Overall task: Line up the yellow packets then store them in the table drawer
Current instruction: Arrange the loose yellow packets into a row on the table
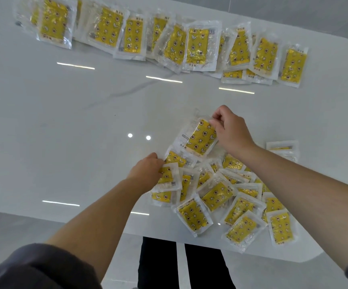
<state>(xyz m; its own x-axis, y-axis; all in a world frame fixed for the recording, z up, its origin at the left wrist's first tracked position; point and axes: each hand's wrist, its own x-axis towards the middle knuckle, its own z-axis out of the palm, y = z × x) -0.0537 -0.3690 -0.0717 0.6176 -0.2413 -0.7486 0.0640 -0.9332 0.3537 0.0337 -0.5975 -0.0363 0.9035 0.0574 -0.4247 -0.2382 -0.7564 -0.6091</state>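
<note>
The right hand (pixel 230 132) has thumb and fingers curled together, clamped on the far right corner of the upper packet (pixel 201 139), which tilts up from that pinch and hangs down and left of the fingertips, its low end touching the heap (pixel 217 195). The left hand (pixel 147 172) curls its fingers round the left edge of the lower packet (pixel 169 176); the tips are hidden under it, and the packet lies just right of the knuckles, on top of others. The heap spreads right of the left fingers and below the right ones, packets overlapping at all angles on the white table (pixel 75 126). Well beyond both sets of fingers, a row (pixel 196 46) of overlapping packets runs along the far edge
</note>
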